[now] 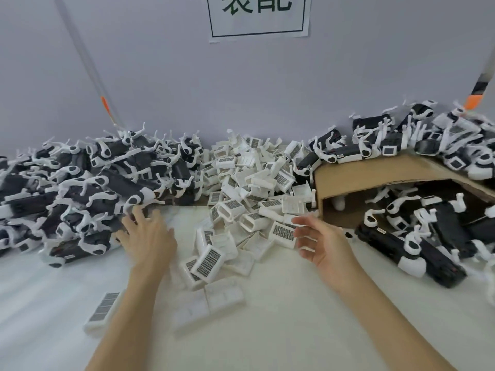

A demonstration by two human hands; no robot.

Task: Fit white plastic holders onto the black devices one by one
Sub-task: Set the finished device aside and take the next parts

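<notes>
Fingers spread and empty on left hand (148, 234) and right hand (321, 245), between fittings; next: picking white holder (209, 258) and black device (80, 247)

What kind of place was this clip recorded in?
Probably a factory assembly bench: heaps of black devices, a central pile of white holders, a cardboard box of more devices, and a printed sign on the wall.

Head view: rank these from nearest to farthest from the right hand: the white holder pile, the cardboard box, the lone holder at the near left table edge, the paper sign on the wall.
1. White holder pile: just left of the right hand, fingertips beside it.
2. Cardboard box: behind and right of it.
3. Lone holder: far left, beyond the left arm.
4. Paper sign: high on the back wall.
</notes>
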